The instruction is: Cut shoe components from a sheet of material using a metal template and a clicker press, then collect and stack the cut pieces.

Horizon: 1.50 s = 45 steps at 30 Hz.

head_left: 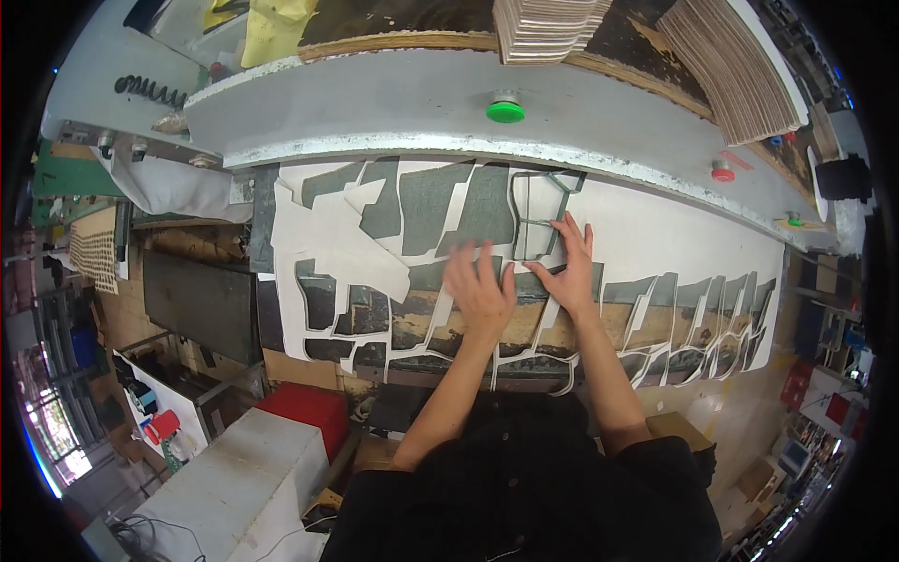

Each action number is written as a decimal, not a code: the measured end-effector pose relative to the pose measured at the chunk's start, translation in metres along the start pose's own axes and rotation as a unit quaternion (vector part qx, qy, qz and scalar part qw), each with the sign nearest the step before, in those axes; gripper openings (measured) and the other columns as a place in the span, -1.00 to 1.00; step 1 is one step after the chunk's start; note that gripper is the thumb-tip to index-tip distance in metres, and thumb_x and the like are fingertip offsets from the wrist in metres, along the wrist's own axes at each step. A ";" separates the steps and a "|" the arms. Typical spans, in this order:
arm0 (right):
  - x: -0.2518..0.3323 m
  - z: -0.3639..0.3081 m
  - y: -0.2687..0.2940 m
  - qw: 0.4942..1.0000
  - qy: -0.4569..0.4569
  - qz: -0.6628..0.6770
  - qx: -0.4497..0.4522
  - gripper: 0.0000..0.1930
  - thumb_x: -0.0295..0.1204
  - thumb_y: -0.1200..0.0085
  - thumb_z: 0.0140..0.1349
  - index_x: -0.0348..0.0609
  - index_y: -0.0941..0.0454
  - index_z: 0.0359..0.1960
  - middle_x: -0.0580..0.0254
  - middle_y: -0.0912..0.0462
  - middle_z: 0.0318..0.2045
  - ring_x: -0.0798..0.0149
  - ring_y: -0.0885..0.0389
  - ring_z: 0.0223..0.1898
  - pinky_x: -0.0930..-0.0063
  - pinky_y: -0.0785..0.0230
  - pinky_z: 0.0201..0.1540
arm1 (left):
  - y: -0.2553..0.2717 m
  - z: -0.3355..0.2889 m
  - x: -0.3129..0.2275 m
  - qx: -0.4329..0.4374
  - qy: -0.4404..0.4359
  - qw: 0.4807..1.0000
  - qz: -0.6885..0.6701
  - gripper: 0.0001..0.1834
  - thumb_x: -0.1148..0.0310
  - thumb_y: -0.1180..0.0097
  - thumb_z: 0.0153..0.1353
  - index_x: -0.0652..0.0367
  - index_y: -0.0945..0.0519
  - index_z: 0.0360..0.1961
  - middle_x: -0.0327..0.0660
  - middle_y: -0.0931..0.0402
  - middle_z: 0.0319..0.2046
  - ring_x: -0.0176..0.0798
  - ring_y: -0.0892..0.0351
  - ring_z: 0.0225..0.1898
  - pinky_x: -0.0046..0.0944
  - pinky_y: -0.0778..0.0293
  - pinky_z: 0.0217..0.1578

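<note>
A metal cutting die (522, 214), a thin outline frame with a crossbar, lies on a white sheet (674, 225) under the press beam. My right hand (573, 281) grips its lower right side, the thumb by the bottom edge and the fingers along the right side. Left of it, my left hand (479, 288) is over the cut part of the sheet, its fingers apart, slightly blurred and holding nothing. Shaped openings in the sheet show the dark green-grey board (482, 211) beneath. A loose white offcut (328, 234) lies on the left part.
The grey press beam (393, 108) with a green button (506, 110) and a red button (722, 171) spans the far side. Stacked cut pieces (548, 28) stand on top of it. At lower left is a grey machine housing (234, 478). A narrow web of leftover sheet (693, 351) hangs over the near edge.
</note>
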State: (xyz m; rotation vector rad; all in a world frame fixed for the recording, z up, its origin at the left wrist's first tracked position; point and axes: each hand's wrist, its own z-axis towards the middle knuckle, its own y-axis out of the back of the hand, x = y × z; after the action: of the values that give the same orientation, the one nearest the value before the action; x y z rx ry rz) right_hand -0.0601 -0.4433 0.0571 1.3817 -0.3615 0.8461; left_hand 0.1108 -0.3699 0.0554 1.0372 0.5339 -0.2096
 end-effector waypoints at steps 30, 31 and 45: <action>0.062 -0.093 0.072 0.989 -0.040 0.071 0.125 -0.51 -0.21 -0.52 0.17 -0.13 -0.67 0.07 0.02 -0.74 0.00 -0.09 -0.65 0.13 0.02 -0.41 0.31 | 0.054 0.174 -0.042 -0.032 0.182 0.908 -0.377 -0.68 0.29 -0.51 0.31 0.28 -0.61 -0.29 -0.33 -0.60 -0.52 -0.48 -0.52 -0.49 -0.36 -0.45 -0.41; 0.065 -0.096 0.076 0.978 -0.073 0.091 0.175 -0.59 -0.21 -0.50 0.20 -0.13 -0.70 -0.01 0.09 -0.75 -0.09 -0.06 -0.68 0.05 0.01 -0.40 0.30 | 0.057 0.190 -0.040 -0.042 0.175 0.907 -0.380 -0.68 0.29 -0.51 0.31 0.28 -0.61 -0.29 -0.33 -0.60 -0.52 -0.48 -0.52 -0.49 -0.36 -0.45 -0.41; 0.075 -0.104 0.109 0.982 -0.006 -0.079 0.170 -0.48 -0.05 -0.47 0.17 -0.02 -0.72 0.10 0.06 -0.77 0.01 -0.01 -0.66 0.18 -0.08 -0.20 0.51 | 0.141 0.021 0.032 0.339 -0.100 0.927 -0.122 -0.43 -0.01 -0.49 0.17 0.17 -0.73 0.07 0.11 -0.74 -0.13 0.21 -0.73 -0.10 0.10 -0.62 -0.02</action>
State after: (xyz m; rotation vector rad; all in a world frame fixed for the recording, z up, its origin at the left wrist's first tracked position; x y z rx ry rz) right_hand -0.1128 -0.3254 0.1648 1.7093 -0.1153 0.7914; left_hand 0.2021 -0.3144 0.1543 1.5979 0.4054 -0.7532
